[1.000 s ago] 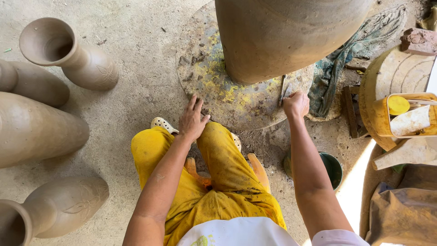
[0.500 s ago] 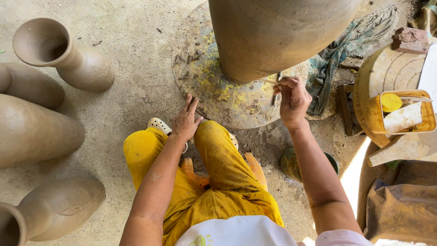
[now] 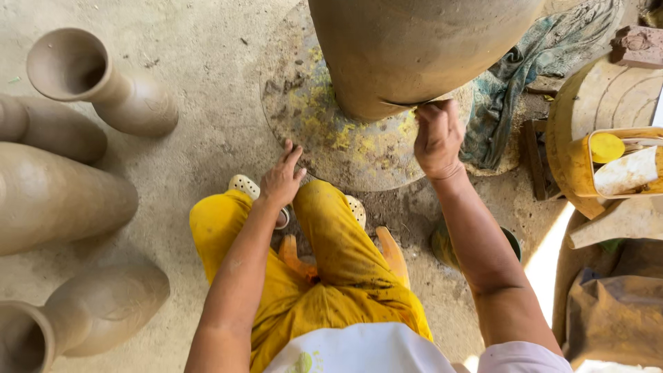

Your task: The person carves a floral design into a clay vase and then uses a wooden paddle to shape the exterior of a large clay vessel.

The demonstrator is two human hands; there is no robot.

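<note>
A big brown clay pot (image 3: 414,48) stands on a round, yellow-stained turntable disc (image 3: 324,131) on the dusty floor. My right hand (image 3: 437,138) is clenched and pressed against the pot's lower wall, fingers closed on a thin dark scraping tool whose tip just shows at the pot's surface. A fine cut line runs leftward from it along the wall. My left hand (image 3: 280,181) rests with spread fingers on my knee in yellow trousers (image 3: 331,255), close to the disc's near edge, holding nothing.
Several unfired clay vases (image 3: 97,86) lie on their sides at the left. A crumpled blue-green cloth (image 3: 532,62), a brick (image 3: 635,45), a round wooden board (image 3: 594,103) and a yellow bucket (image 3: 621,162) are at the right. A green bowl (image 3: 445,245) sits under my right arm.
My right hand has risen from the disc's edge to the pot's lower wall with the tool. The left hand has stayed on the knee. The view has shifted closer.
</note>
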